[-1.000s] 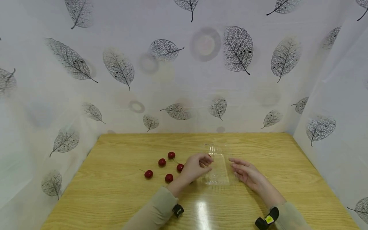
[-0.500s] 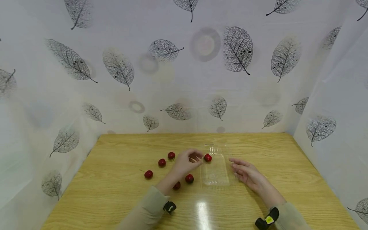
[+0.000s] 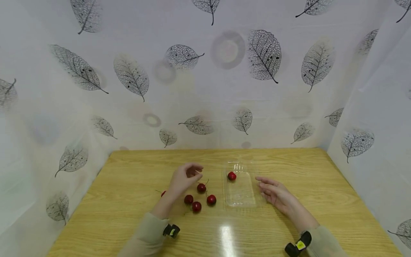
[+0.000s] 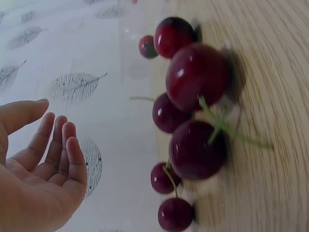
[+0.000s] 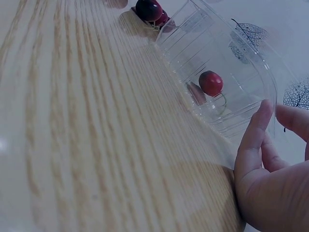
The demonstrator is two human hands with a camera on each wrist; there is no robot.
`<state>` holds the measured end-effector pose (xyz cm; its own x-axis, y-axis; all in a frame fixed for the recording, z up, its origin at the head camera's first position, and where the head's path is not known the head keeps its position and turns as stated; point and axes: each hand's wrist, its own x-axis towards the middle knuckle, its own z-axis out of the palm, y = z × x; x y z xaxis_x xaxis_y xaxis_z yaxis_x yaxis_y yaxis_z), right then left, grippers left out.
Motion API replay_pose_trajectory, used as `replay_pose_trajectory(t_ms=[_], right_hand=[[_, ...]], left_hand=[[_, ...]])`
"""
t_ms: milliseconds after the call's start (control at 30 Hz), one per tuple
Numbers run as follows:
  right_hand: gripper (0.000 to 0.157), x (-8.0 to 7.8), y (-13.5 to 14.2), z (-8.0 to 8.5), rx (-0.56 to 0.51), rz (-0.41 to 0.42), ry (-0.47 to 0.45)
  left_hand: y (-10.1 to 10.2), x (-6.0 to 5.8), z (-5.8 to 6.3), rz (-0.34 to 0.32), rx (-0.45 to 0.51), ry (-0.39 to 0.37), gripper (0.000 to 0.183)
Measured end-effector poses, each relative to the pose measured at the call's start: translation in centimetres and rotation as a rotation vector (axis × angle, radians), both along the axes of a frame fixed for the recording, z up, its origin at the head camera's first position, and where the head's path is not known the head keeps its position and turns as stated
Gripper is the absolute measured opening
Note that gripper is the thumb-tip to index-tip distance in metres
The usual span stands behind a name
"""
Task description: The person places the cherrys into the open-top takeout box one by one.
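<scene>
1. White sheet (image 3: pixel 218 96), smooth, printed with net-veined grey leaves; prints at the edges were cut off.
2. One tabletop (image 3: pixel 135 221), yellowish wood grain, glossy with a glare streak; near edge out of frame.
3. Two sleeves, left (image 3: pixel 142 232) and right (image 3: pixel 327 242), plain pale khaki cloth, both cropped at the bottom.
4. One tray (image 3: pixel 240 197), clear plastic, rectangular, ribbed walls, right of centre on the tabletop; its see-through rim was hard to trace.
5. Two hands. Left hand (image 3: pixel 180 180): above the tabletop left of the tray, fingers gently curved, thumb apart. Right hand (image 3: pixel 278 196): beside the tray's right wall, fingers loosely bent and spread; couldn't tell whether the tips touched the rim.
6. Two black wrist devices (image 3: pixel 171 231), one per wrist.
7. Round, shiny, dark-red cherries (image 3: pixel 201 188): head view gave one cherry in the tray (image 3: pixel 232 176), four clustered between left forearm and tray, a fifth mostly hidden behind that arm. Left wrist view showed seven.
8. Thin green stems (image 4: pixel 236 132), two crossing; others too small to count.
</scene>
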<state>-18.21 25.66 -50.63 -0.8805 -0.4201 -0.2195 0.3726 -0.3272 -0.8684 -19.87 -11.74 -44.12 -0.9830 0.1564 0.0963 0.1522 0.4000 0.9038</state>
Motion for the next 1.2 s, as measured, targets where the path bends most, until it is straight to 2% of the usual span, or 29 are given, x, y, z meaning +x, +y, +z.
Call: replay_pose_trajectory(t_ms=[267,467,667,900,1200], right_hand=[[0.033,-0.1,0.0,0.0,0.014,-0.011,-0.021],[0.031,-0.1,-0.1,0.0,-0.014,0.005,-0.010],[0.031,0.0,-0.1,0.2,-0.015,0.004,-0.015],[0.029,-0.1,-0.1,0.3,0.016,-0.014,-0.035],[0.031,0.0,0.0,0.0,0.026,-0.009,-0.020]], left_hand=[[-3.6,0.1,-0.1,0.103,0.018,-0.004,0.024],[-6.5,0.4,0.0,0.195,-0.044,-0.027,0.025],[-8.8,1.2,-0.8,0.233,-0.049,-0.039,0.026],[-10.0,2.1,-1.8,0.264,-0.039,-0.080,0.027],[-10.9,2.3,-3.1,0.280,-0.023,-0.109,0.026]])
